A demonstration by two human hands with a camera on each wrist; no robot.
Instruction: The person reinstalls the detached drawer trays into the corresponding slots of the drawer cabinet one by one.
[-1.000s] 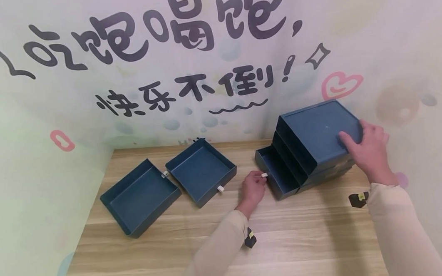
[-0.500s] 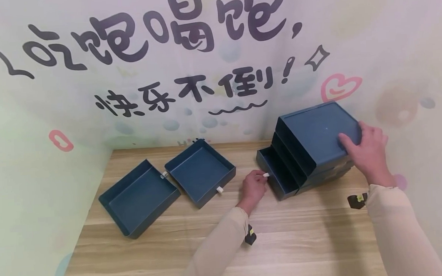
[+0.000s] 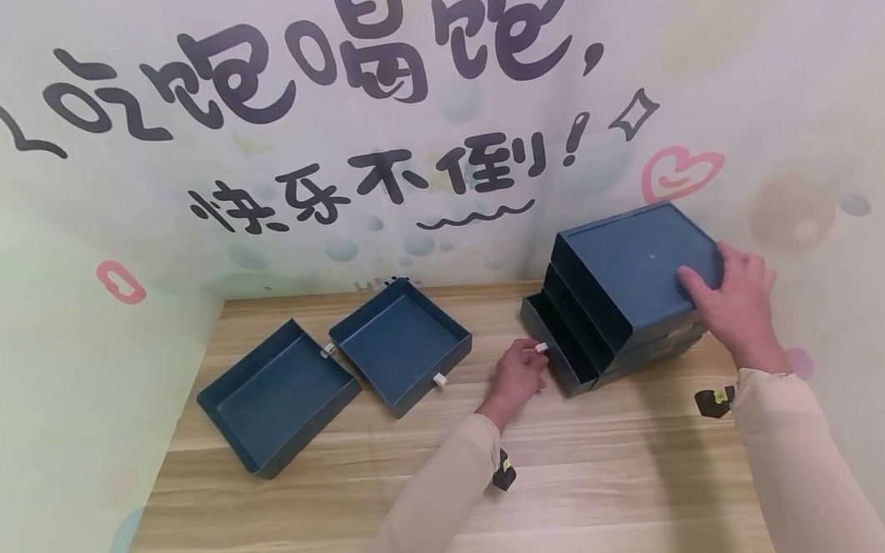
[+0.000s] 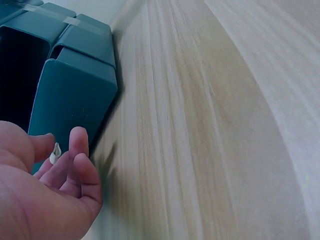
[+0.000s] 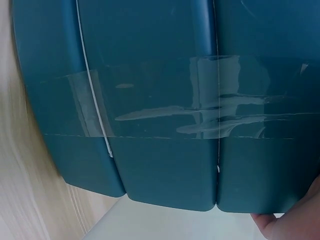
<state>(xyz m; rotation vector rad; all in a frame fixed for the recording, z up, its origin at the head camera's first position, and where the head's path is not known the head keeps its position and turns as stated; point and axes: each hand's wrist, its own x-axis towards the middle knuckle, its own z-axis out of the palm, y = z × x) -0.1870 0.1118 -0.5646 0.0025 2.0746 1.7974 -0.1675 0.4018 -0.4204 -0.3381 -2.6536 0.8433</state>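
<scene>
A blue drawer cabinet (image 3: pixel 640 266) of stacked units stands at the back right of the table. Its lowest drawer (image 3: pixel 560 366) is partly out, facing left, while the two slots above it have no drawers. My left hand (image 3: pixel 515 377) pinches the small white pull tab (image 3: pixel 541 347) on that drawer's front; the left wrist view has the tab (image 4: pixel 55 153) between thumb and fingers. On the cabinet's far right edge, my right hand (image 3: pixel 744 306) grips with its thumb on the top and its fingers over the back edge.
Two removed drawers with white tabs, a left drawer (image 3: pixel 279 398) and a middle drawer (image 3: pixel 402 341), lie on the wooden table (image 3: pixel 611 485). Clear tape (image 5: pixel 165 107) joins the cabinet units. A printed curtain (image 3: pixel 321 258) hangs close behind.
The lowest drawer has slid rightward, further into the cabinet, and my left hand has moved right with its tab. My right hand keeps its hold on the cabinet.
</scene>
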